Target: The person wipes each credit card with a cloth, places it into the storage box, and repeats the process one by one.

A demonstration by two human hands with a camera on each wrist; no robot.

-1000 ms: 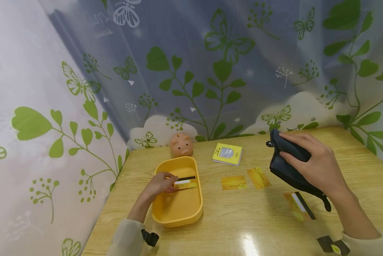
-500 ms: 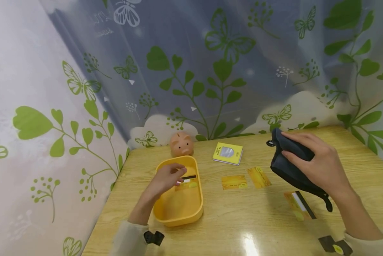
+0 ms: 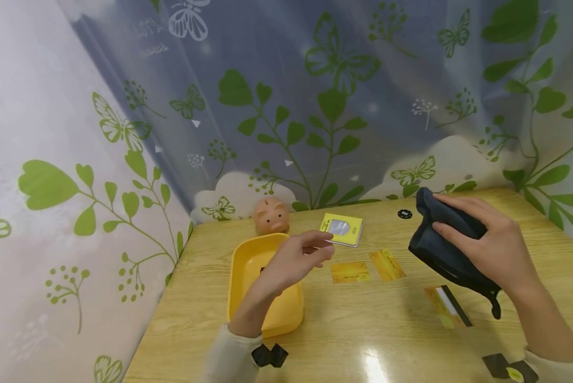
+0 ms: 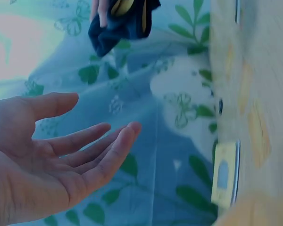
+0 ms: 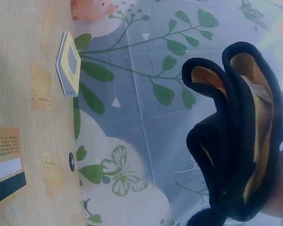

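My right hand (image 3: 499,239) grips a dark blue fabric pouch (image 3: 430,244) above the right side of the table. In the right wrist view the pouch (image 5: 236,132) gapes, showing a tan lining in its compartments. My left hand (image 3: 296,260) hovers over the right edge of a yellow tray (image 3: 290,322), fingers loosely extended and holding nothing. The left wrist view also shows that hand (image 4: 61,160) with its palm bare. Inside the tray, a card (image 3: 262,269) is mostly hidden behind the left hand; only a dark bit shows.
Two orange-yellow cards (image 3: 350,272) lie mid-table, another striped card (image 3: 448,307) nearer the right. Behind them are a yellow booklet (image 3: 352,234) and a black round chip (image 3: 404,214). A pink piggy bank (image 3: 272,218) stands behind the tray. A patterned curtain (image 3: 276,106) hangs behind.
My left hand has let go of the card in the tray, risen and moved right. My right hand has shifted slightly right with the pouch, so the black chip shows fully.
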